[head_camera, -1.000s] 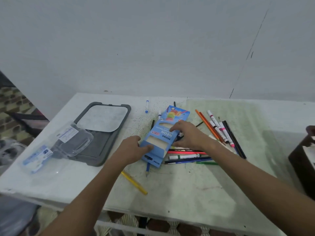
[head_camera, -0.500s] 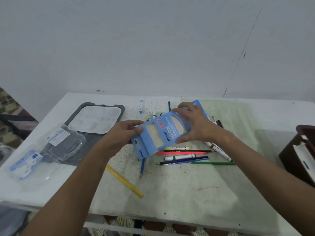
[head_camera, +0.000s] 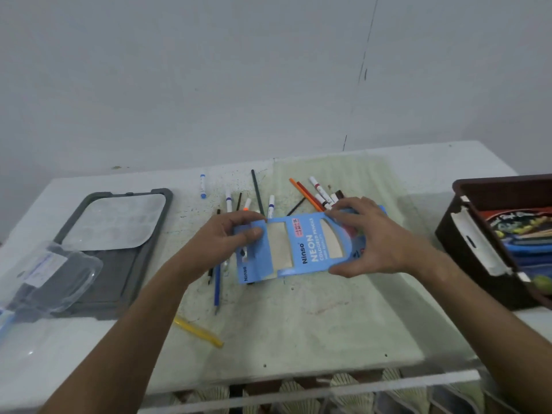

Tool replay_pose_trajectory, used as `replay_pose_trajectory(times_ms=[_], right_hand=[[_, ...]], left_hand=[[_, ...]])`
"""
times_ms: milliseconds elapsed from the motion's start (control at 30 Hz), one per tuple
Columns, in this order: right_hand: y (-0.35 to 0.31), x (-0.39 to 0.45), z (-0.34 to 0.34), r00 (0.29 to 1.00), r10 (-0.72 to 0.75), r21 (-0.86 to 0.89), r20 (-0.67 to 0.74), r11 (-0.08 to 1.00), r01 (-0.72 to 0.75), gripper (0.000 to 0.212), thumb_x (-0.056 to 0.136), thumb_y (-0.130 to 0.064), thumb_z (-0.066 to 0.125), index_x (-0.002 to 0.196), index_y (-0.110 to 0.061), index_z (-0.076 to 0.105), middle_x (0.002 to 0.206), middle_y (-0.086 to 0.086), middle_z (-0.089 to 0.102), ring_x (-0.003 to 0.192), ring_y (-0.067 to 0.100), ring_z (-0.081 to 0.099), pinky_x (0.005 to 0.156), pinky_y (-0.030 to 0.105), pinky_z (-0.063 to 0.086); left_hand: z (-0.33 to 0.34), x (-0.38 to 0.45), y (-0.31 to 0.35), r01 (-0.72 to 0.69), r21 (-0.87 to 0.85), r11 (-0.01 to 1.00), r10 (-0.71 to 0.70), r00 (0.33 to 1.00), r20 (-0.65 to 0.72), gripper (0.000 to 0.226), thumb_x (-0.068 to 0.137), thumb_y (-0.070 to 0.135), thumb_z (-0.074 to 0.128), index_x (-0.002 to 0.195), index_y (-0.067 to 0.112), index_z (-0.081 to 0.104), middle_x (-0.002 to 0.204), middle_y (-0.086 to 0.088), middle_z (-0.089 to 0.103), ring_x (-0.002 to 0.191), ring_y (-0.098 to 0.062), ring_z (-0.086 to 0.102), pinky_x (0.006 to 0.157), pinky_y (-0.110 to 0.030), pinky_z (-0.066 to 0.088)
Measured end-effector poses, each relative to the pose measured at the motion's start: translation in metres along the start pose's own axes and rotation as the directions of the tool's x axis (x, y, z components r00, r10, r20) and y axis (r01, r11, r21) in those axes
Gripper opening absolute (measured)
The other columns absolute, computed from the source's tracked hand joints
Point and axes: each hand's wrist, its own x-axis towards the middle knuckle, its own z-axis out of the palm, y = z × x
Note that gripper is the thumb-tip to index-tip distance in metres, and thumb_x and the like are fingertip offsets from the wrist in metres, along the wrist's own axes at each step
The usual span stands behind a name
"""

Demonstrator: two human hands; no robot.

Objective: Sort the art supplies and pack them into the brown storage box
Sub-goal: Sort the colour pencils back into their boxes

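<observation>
Head view: nearest on the pale, speckled counter (head_camera: 298,339) a yellow pencil (head_camera: 198,331) and a blue pencil (head_camera: 217,282) lie loose. Just above them the flat blue cardboard pencil packet with cut-out windows (head_camera: 298,249) is held clear of the counter, its one end pinched by the left hand (head_camera: 227,234) and the other gripped by the right hand (head_camera: 367,237). The thin card would likely buckle, so it is best kept level and filled gently. Beyond, slim markers and pencils (head_camera: 316,192) are scattered. The brown plastic storage box (head_camera: 466,234), part-filled, stands well apart at right; a grey lidded tray (head_camera: 119,234) lies left.
</observation>
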Motion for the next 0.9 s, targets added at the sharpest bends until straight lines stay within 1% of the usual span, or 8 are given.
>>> replay_pose_trajectory(times_ms=[167, 300, 400, 500, 600, 733, 800, 900], right_hand=[[0.008, -0.040, -0.009, 0.999, 0.037, 0.045, 0.014, 0.998, -0.037, 0.098, 0.052, -0.070, 0.074, 0.137, -0.033, 0.046, 0.130, -0.026, 0.036, 0.121, 0.000, 0.037, 0.095, 0.021, 0.037], [0.020, -0.074, 0.006, 0.997, 0.060, 0.115, 0.045, 0.991, -0.065, 0.098, 0.050, -0.076, 0.073, 0.134, -0.031, 0.052, 0.131, -0.026, 0.038, 0.122, 0.002, 0.040, 0.101, 0.033, 0.043], [0.028, -0.091, 0.020, 0.995, 0.065, 0.166, 0.075, 0.983, -0.077, 0.096, 0.049, -0.073, 0.075, 0.133, -0.030, 0.053, 0.132, -0.027, 0.037, 0.124, -0.002, 0.036, 0.103, 0.031, 0.040], [0.035, -0.102, 0.031, 0.995, 0.050, 0.160, 0.087, 0.985, -0.063, 0.097, 0.050, -0.073, 0.076, 0.134, -0.031, 0.051, 0.132, -0.028, 0.034, 0.127, -0.008, 0.027, 0.104, 0.019, 0.030], [0.040, -0.108, 0.041, 0.997, 0.028, 0.116, 0.073, 0.993, -0.036, 0.099, 0.050, -0.077, 0.073, 0.134, -0.030, 0.051, 0.133, -0.024, 0.035, 0.128, -0.006, 0.026, 0.107, 0.024, 0.028], [0.046, -0.109, 0.050, 0.997, 0.035, 0.120, 0.062, 0.992, -0.042, 0.099, 0.051, -0.077, 0.072, 0.135, -0.029, 0.051, 0.134, -0.023, 0.035, 0.127, -0.003, 0.026, 0.106, 0.028, 0.028], [0.049, -0.108, 0.052, 0.998, 0.033, 0.130, 0.052, 0.991, -0.040, 0.098, 0.050, -0.077, 0.072, 0.134, -0.030, 0.051, 0.135, -0.022, 0.035, 0.127, -0.004, 0.026, 0.106, 0.027, 0.027], [0.051, -0.102, 0.052, 0.998, 0.041, 0.143, 0.052, 0.989, -0.048, 0.098, 0.050, -0.076, 0.074, 0.134, -0.031, 0.051, 0.135, -0.023, 0.035, 0.127, -0.004, 0.025, 0.105, 0.025, 0.026]], left_hand=[[0.030, -0.019, 0.006, -0.043, 0.129, 0.991, 0.064, 0.983, -0.169, 0.019, 0.079, 0.035, 0.076, 0.092, 0.024, 0.069, 0.093, 0.005, 0.071, 0.078, -0.008, 0.066, 0.072, -0.025, 0.054], [0.044, -0.039, -0.009, -0.002, 0.203, 0.979, 0.017, 0.997, -0.073, 0.020, 0.081, 0.017, 0.074, 0.097, 0.028, 0.068, 0.103, 0.009, 0.070, 0.094, -0.005, 0.066, 0.084, -0.033, 0.056], [0.055, -0.052, -0.021, 0.022, 0.297, 0.954, -0.018, 1.000, -0.017, 0.025, 0.082, 0.022, 0.074, 0.103, 0.033, 0.066, 0.113, 0.018, 0.063, 0.105, 0.001, 0.058, 0.084, -0.020, 0.052], [0.071, -0.061, -0.033, 0.034, 0.455, 0.890, -0.026, 0.999, -0.024, 0.029, 0.083, 0.028, 0.072, 0.110, 0.035, 0.063, 0.117, 0.019, 0.058, 0.107, -0.001, 0.055, 0.078, -0.015, 0.048], [0.087, -0.064, -0.040, 0.000, 0.620, 0.785, 0.027, 0.999, -0.034, 0.030, 0.086, 0.028, 0.068, 0.116, 0.026, 0.063, 0.122, 0.014, 0.054, 0.109, -0.008, 0.053, 0.089, -0.023, 0.045], [0.102, -0.065, -0.057, -0.070, 0.759, 0.647, 0.156, 0.987, -0.041, 0.030, 0.089, 0.028, 0.065, 0.118, 0.019, 0.066, 0.125, 0.005, 0.054, 0.116, -0.013, 0.049, 0.093, -0.019, 0.034], [0.102, -0.065, -0.064, -0.040, 0.800, 0.599, 0.192, 0.977, -0.096, 0.029, 0.087, 0.031, 0.067, 0.114, 0.020, 0.069, 0.117, 0.000, 0.057, 0.109, -0.019, 0.049, 0.090, -0.029, 0.038], [0.100, -0.066, -0.065, -0.007, 0.800, 0.601, 0.233, 0.958, -0.166, 0.028, 0.086, 0.031, 0.068, 0.111, 0.020, 0.072, 0.096, 0.000, 0.054, 0.089, -0.016, 0.046, 0.074, -0.026, 0.035]])
